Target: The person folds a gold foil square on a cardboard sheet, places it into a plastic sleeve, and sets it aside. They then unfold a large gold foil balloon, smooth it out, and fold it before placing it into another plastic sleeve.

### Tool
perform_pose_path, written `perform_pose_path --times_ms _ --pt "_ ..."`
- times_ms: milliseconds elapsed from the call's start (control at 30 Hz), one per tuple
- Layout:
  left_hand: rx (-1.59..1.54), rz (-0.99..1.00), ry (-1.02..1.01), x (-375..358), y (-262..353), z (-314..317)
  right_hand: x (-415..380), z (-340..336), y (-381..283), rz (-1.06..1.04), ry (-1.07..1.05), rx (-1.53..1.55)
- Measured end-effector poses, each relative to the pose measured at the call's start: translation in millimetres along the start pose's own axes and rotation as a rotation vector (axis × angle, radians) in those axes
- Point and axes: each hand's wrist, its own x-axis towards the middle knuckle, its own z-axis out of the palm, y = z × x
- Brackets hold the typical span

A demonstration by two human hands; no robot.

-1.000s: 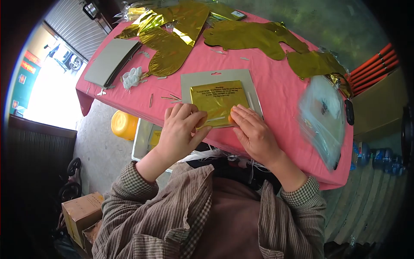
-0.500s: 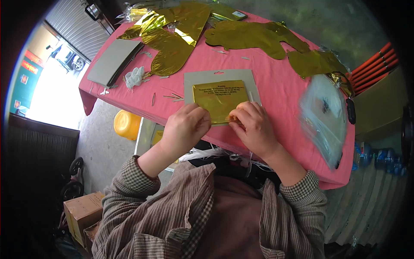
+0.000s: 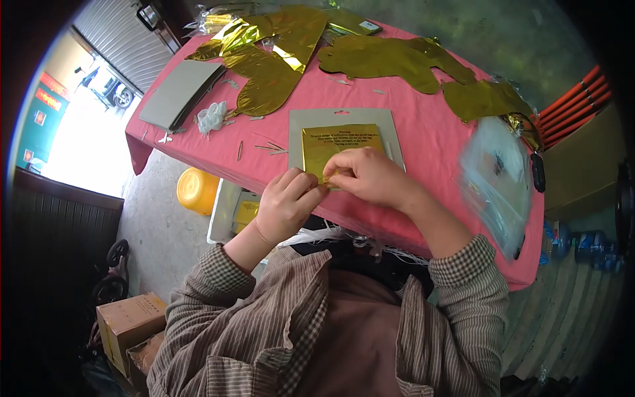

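A gold packet point(image 3: 317, 155) with black warning print lies on a grey card point(image 3: 393, 149) with a hang hole, on the pink-covered table. My left hand point(image 3: 288, 204) is closed at the packet's lower left corner, thumb and fingers pinched on its edge. Close beside it, my right hand point(image 3: 374, 175) reaches across the packet's lower part, its fingertips pinched together at the bottom edge near the left fingers. The exact bit between the right fingertips is too small to make out.
Flat gold foil balloons point(image 3: 377, 59) spread along the table's far side. Grey cards point(image 3: 178, 92) are stacked at left, near a bundle of white ties point(image 3: 211, 118). Clear plastic bags point(image 3: 496, 178) lie at right. A yellow bucket point(image 3: 197, 190) stands on the floor.
My right hand has moved left from the packet's lower right corner to beside my left hand. The left hand stays at the lower left edge. The view has shifted slightly.
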Motion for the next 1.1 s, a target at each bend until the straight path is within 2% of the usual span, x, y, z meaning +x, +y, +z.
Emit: perform_pose_path --times_ms 200,433,500,533,600,667,733,767,833,867,900,967,1100 --pt "0.009 0.008 0.01 -1.9 -0.6 2.7 15.3 -4.0 -4.8 -0.005 -0.17 -0.204" --pt "-0.032 -0.016 0.007 -0.8 -0.6 2.2 17.9 2.0 -6.0 -0.164 -0.159 -0.505" --pt "-0.035 -0.031 -0.005 -0.7 -0.2 1.3 14.6 5.9 1.9 -0.19 -0.024 -0.422" --pt "-0.04 -0.045 -0.018 -0.5 0.0 0.8 13.5 6.2 8.3 -0.19 -0.024 -0.422" --pt "-0.064 -0.069 -0.021 1.3 1.1 -0.6 9.2 2.1 21.7 -0.192 0.342 -0.206" --pt "-0.089 -0.095 -0.022 2.5 1.1 -1.8 -6.5 -22.3 20.6 -0.065 0.446 0.005" --pt "-0.173 -0.158 0.012 5.5 0.4 -1.0 -32.7 -44.9 26.4 0.058 0.44 0.193" --pt "-0.178 -0.154 0.015 6.7 0.8 -1.3 -48.2 -55.8 13.3 0.177 0.294 0.331" --pt "-0.331 -0.428 -0.083 8.4 1.6 -5.3 -81.3 -68.5 -2.5 0.368 -0.027 0.51" --pt "-0.38 -0.489 -0.108 12.2 2.0 -9.3 -94.7 -69.9 -3.4 0.438 -0.202 0.55" --pt "-0.384 -0.486 -0.108 15.0 2.0 -11.9 -103.9 -63.4 0.6 0.441 -0.199 0.549" --pt "-0.405 -0.514 -0.116 19.2 1.7 -13.9 -119.1 -47.4 13.8 -0.028 -0.2 0.029" --pt "-0.297 -0.435 -0.119 19.6 -0.2 -12.5 -124.8 -36.1 -4.1 -0.002 -0.018 -0.125"
